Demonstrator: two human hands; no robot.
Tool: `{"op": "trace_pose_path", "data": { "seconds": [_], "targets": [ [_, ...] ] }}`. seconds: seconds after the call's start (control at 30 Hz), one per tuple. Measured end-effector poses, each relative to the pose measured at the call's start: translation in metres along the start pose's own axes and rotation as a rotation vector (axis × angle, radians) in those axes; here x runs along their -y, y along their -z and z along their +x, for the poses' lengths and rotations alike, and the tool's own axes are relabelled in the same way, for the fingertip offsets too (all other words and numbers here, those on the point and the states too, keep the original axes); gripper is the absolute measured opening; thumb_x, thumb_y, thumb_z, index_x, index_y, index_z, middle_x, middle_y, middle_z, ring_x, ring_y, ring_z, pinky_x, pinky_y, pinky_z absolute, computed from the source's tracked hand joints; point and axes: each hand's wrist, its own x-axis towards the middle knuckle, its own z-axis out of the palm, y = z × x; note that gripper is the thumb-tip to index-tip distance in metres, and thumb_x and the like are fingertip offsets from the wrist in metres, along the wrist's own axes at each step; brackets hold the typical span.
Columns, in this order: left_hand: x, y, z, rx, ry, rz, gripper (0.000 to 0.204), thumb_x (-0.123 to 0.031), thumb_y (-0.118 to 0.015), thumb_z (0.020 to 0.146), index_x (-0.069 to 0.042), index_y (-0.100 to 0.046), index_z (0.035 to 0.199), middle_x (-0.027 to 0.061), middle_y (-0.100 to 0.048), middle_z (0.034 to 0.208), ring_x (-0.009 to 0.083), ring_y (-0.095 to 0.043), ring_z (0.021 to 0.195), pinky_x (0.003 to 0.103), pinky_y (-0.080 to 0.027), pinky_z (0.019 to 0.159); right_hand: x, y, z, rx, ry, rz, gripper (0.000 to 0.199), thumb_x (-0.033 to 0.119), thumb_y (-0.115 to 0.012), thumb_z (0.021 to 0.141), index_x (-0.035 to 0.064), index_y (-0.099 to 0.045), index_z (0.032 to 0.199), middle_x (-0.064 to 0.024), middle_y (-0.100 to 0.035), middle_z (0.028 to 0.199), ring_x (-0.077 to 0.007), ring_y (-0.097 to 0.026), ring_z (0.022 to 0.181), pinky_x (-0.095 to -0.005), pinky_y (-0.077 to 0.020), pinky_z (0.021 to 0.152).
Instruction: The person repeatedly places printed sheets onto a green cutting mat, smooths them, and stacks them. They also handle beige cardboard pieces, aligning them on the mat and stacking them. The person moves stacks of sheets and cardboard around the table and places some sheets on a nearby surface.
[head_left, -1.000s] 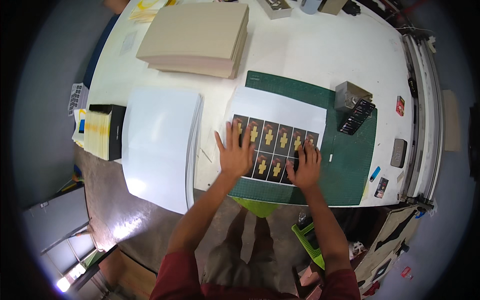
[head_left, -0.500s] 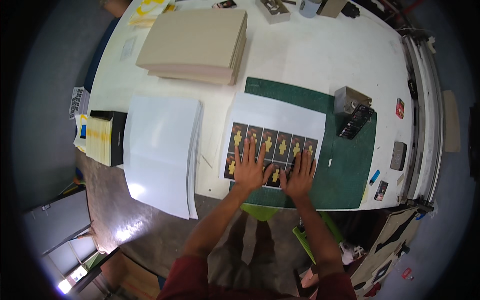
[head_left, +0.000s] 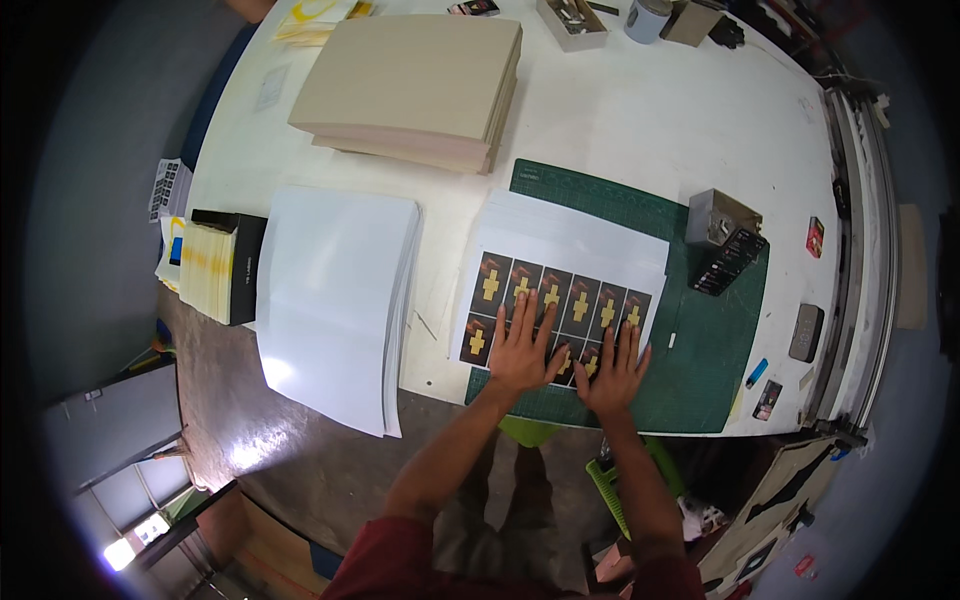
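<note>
A white sheet (head_left: 570, 235) printed with rows of dark rectangles bearing yellow cross-like shapes lies on a green cutting mat (head_left: 700, 370), its left part reaching past the mat. Fingers spread, my left hand (head_left: 520, 350) rests flat on the lower middle of the print. My right hand (head_left: 612, 378) lies beside it near the sheet's lower right corner, fingers stretched out. Both hands cover part of the lower row, and neither holds anything. More paper edges show along the sheet's left side; how many sheets lie there I cannot tell.
Left of the sheet stands a stack of glossy white sheets (head_left: 335, 290), overhanging the table's front edge. Behind it is a thick stack of beige board (head_left: 410, 75). A grey metal box (head_left: 712, 222) and a black printed card (head_left: 730, 262) sit on the mat. A metal rail (head_left: 850, 260) borders the right.
The whole view has shifted slightly, so things appear farther right. Both hands have slid a little toward me over the print, still flat.
</note>
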Motion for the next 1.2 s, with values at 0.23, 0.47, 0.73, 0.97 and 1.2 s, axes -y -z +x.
{"op": "trace_pose_path", "data": {
  "seconds": [0.23,0.47,0.73,0.97,1.2],
  "targets": [
    [0.041,0.043,-0.001,0.104,0.023,0.084,0.078,-0.052,-0.059,0.092,-0.007,-0.038,0.151,0.0317,-0.018,0.159,0.0484,-0.013,0.149,0.069,-0.009,0.114,0.003,-0.002,0.0,0.003,-0.005,0.05,0.074,0.053,-0.055,0.092,-0.0012,-0.048,0.142,-0.027,-0.039,0.152,-0.0442,-0.032,0.144,-0.0651,-0.0201,0.113],
    [0.088,0.031,0.002,-0.048,0.138,0.024,0.083,-0.052,-0.062,0.089,-0.006,-0.035,0.152,0.0343,-0.017,0.158,0.054,-0.013,0.147,0.068,-0.006,0.115,0.007,0.004,0.02,0.022,0.035,0.081,0.07,0.049,-0.06,0.09,-0.0001,-0.05,0.138,-0.0261,-0.043,0.146,-0.0431,-0.039,0.136,-0.0647,-0.0231,0.111],
    [0.099,0.032,-0.012,-0.017,0.106,0.01,0.088,-0.054,-0.062,0.089,-0.005,-0.03,0.154,0.037,-0.014,0.157,0.0542,-0.012,0.146,0.065,-0.008,0.116,0.008,-0.01,0.026,-0.134,-0.017,0.126,0.064,0.043,-0.068,0.086,-0.0011,-0.05,0.129,-0.0263,-0.044,0.137,-0.0421,-0.042,0.129,-0.0639,-0.0262,0.108],
    [0.084,0.043,-0.035,0.105,0.266,-0.17,0.103,-0.062,-0.061,0.088,0.002,-0.016,0.156,0.0343,-0.02,0.156,0.0509,-0.015,0.147,0.066,-0.008,0.116,0.003,-0.002,-0.011,-0.259,-0.477,0.42,0.088,0.038,-0.075,0.085,-0.0051,-0.032,0.149,-0.0328,-0.034,0.151,-0.047,-0.038,0.137,-0.0553,-0.0311,0.11],
    [0.039,0.068,-0.036,-0.244,0.749,-0.774,0.088,-0.043,-0.071,0.087,0.015,-0.035,0.144,0.0347,-0.051,0.137,0.0442,-0.046,0.133,0.046,-0.026,0.118,0.019,0.016,-0.048,-0.204,-0.801,0.975,0.08,0.024,-0.073,0.091,-0.0063,-0.029,0.15,-0.0299,-0.042,0.147,-0.0301,-0.042,0.138,-0.0369,-0.0362,0.11]
  ]
}}
